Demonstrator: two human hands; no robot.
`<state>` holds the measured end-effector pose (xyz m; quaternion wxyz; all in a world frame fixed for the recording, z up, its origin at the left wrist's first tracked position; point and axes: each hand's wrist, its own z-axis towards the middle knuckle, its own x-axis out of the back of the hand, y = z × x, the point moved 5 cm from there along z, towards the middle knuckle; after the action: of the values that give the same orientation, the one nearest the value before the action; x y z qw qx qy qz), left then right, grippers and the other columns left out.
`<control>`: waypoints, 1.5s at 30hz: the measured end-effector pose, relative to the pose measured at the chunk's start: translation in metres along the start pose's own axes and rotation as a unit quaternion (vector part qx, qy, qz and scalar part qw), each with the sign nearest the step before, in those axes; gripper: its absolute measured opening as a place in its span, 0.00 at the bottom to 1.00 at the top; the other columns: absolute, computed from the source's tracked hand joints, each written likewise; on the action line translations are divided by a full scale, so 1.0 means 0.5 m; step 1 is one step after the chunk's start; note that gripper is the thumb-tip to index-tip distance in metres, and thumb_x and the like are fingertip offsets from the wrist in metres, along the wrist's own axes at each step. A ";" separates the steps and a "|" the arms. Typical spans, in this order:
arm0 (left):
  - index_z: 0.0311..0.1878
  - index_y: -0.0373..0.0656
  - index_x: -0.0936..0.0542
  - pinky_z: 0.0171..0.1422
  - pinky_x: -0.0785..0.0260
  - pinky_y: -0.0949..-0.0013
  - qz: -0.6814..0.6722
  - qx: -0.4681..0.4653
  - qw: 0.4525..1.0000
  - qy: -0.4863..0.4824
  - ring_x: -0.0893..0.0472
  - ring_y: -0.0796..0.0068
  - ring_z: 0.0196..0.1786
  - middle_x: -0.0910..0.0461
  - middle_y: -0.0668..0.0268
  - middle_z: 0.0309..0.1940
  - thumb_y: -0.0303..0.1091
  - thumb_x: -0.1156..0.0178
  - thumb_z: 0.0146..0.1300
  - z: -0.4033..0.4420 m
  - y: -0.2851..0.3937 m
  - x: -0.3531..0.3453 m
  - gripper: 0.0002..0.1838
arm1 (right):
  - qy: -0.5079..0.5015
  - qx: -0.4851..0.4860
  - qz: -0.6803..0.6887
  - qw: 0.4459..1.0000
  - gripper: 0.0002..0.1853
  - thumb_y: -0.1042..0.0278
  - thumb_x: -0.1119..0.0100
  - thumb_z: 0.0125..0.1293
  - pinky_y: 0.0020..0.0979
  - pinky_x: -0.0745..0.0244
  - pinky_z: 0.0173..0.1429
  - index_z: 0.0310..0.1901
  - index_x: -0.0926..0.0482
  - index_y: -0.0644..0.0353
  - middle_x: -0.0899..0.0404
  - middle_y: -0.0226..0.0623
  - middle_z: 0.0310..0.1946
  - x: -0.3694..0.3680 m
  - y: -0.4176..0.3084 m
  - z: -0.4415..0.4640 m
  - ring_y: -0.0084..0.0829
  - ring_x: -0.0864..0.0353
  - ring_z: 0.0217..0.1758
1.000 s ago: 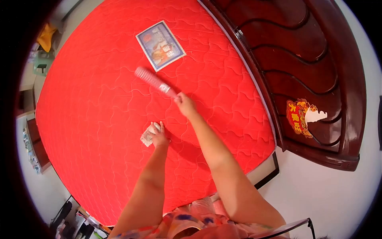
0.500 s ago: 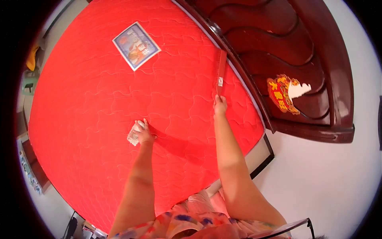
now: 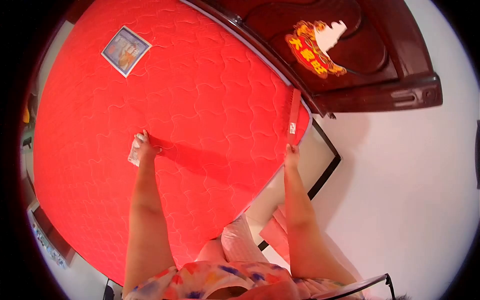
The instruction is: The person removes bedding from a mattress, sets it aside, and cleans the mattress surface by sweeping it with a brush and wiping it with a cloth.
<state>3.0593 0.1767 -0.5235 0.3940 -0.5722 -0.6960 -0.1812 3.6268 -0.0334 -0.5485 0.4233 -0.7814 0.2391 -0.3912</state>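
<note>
A red bed brush (image 3: pixel 294 111) with a small white label is held by its handle in my right hand (image 3: pixel 291 156). Its bristles face left, and it lies along the mattress edge beside the headboard. My left hand (image 3: pixel 145 147) is closed over a bunched white cloth (image 3: pixel 133 156), pressed down on the red quilted mattress (image 3: pixel 215 105). Farther up the mattress lies a flat printed sheet (image 3: pixel 126 51) with a blue border.
A dark red wooden headboard (image 3: pixel 375 70) with a torn gold and red sticker (image 3: pixel 312 52) borders the mattress at upper right. A white wall (image 3: pixel 400 190) stands on the right. Pink fabric (image 3: pixel 276 231) sits below the bed corner.
The view has shifted toward the headboard's near end. My right hand has brought the brush down along the mattress edge to the near corner. The cloth stays under my left hand.
</note>
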 end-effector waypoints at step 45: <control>0.69 0.36 0.61 0.68 0.55 0.44 0.058 -0.163 0.963 -0.205 0.67 0.47 0.72 0.68 0.52 0.70 0.63 0.40 0.44 -0.506 0.292 -0.368 0.60 | -0.158 0.251 -0.408 0.863 0.27 0.64 0.54 0.65 0.44 0.28 0.40 0.65 0.47 0.33 0.24 0.47 0.39 0.094 -0.174 -0.131 0.49 0.23 0.37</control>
<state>3.2891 -0.0808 -0.5340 0.1539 -0.6933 -0.6884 -0.1477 3.6044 -0.0516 -0.4336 0.4394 -0.7280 -0.2778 -0.4469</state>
